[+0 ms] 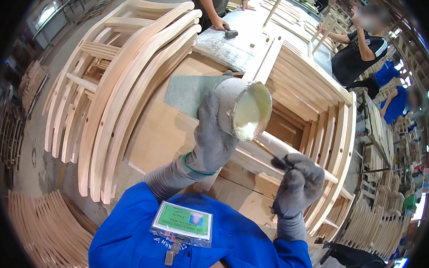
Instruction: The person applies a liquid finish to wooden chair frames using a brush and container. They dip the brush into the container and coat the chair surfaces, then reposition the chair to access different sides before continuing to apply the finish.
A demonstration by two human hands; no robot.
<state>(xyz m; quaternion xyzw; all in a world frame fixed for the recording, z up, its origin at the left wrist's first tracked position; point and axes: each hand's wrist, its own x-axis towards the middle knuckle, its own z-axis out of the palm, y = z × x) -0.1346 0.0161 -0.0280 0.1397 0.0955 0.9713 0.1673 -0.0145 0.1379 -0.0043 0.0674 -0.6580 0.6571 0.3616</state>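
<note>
My left hand (213,141), in a grey glove with a green band at the wrist, is wrapped round a whitish, crusted cup (228,108). The cup is tilted so that its mouth shows, and a pale creamy liquid (249,116) coats the inside. Just right of it, my gloved right hand (298,183) is closed on a thin yellowish-brown stick (265,149). The stick's far end is at the cup's lower rim; whether it bears bristles cannot be seen. Pale wooden frames (336,139) stand stacked beyond my right hand.
Curved wooden chair frames (123,91) lean together on the left. Cardboard (152,124) lies below the cup. A worktable (218,50) stands ahead, where a co-worker's hand holds a black-headed mallet (231,34). Another person (359,54) is at the far right. More curved wooden parts (45,234) lie lower left.
</note>
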